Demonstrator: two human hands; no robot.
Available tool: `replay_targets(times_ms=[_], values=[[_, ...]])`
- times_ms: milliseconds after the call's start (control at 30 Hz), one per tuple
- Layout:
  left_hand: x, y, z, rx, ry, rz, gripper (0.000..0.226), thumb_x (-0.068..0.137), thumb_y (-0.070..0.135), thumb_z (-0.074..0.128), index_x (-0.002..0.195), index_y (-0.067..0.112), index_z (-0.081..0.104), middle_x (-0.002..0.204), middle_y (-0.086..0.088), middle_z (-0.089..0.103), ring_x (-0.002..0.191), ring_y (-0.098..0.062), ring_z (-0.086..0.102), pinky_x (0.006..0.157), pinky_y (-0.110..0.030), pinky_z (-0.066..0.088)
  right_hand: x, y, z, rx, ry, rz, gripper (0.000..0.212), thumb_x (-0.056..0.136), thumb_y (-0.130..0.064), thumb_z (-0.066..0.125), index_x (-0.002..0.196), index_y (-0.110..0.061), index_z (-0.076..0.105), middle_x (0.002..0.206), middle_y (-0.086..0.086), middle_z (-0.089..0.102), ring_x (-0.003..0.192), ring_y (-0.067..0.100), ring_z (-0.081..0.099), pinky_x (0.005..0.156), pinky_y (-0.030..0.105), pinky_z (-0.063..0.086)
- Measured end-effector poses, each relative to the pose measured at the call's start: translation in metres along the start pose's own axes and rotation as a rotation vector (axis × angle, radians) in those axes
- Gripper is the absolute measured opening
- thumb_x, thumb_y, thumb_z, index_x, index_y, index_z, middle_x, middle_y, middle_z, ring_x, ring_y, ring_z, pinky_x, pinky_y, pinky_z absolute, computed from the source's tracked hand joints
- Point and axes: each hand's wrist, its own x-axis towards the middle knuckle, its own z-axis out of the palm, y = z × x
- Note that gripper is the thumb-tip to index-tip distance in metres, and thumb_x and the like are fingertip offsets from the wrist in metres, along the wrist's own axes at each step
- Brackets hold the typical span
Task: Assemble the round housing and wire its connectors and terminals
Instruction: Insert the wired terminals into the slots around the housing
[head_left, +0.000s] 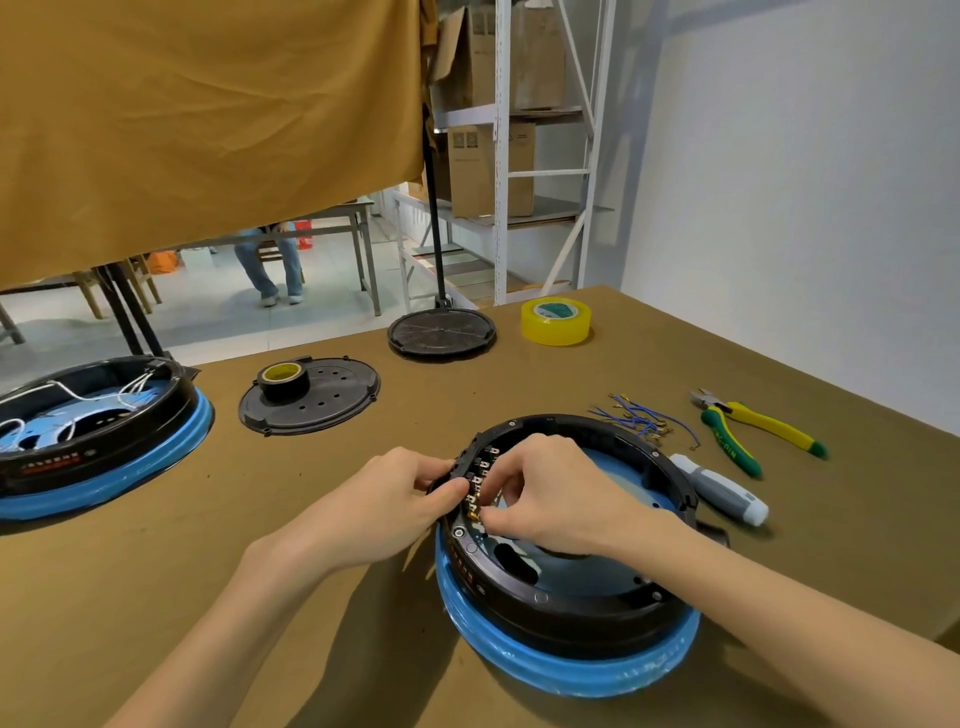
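Brown felt bench (311, 519): L hand (384, 499) fingers grip round black housing (571, 597) rim; R hand (550, 488) fingers pinch terminal (475, 514).

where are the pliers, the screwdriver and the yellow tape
pliers (748, 421): head view, on the yellow and green handles
screwdriver (719, 488): head view, on its grey handle
yellow tape (556, 326): head view, on the roll's outer side wall

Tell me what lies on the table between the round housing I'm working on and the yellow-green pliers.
In the head view, between the housing and pliers lie a grey-handled screwdriver and, farther back, a bundle of blue wires with terminals.
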Motion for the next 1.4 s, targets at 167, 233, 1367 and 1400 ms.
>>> replay_targets(times_ms=[167,233,1367,1400], values=[[-0.001,-0.001,0.001,0.019,0.013,0.012,0.027,0.107,0.046,0.048,0.115,0.046,0.073,0.102,0.021,0.076,0.099,-0.006,0.071,0.096,-0.043,0.057,0.004,-0.005,0.002,-0.07,-0.049,-0.045,0.007,0.085,-0.029,0.075,0.083,-0.025,0.08,0.06,-0.016,0.058,0.072,0.01,0.061,0.096,0.04,0.047],[-0.001,-0.001,0.002,0.039,0.018,0.022,0.027,0.107,0.045,0.047,0.114,0.045,0.074,0.101,0.019,0.076,0.097,-0.007,0.071,0.094,-0.043,0.058,0.005,-0.004,0.004,-0.097,-0.042,-0.073,0.011,0.087,-0.025,0.072,0.077,-0.025,0.077,0.061,-0.013,0.06,0.073,0.015,0.062,0.098,0.041,0.046],[0.004,0.01,0.03,0.183,0.355,-0.063,0.034,0.104,0.036,0.051,0.138,0.03,0.054,0.121,0.018,0.062,0.106,0.001,0.057,0.093,-0.026,0.051,-0.028,0.045,-0.083,0.112,-0.236,-0.003,0.021,0.096,-0.035,0.072,0.112,-0.022,0.073,0.09,-0.006,0.077,0.079,0.002,0.068,0.07,0.017,0.05],[0.002,0.012,0.031,0.213,0.4,0.005,0.037,0.103,0.03,0.054,0.14,0.03,0.053,0.128,0.019,0.057,0.115,0.0,0.053,0.097,-0.022,0.044,-0.03,0.05,-0.086,0.156,-0.239,-0.005,0.019,0.097,-0.034,0.07,0.111,-0.022,0.075,0.095,-0.008,0.077,0.086,0.003,0.07,0.077,0.02,0.053]])
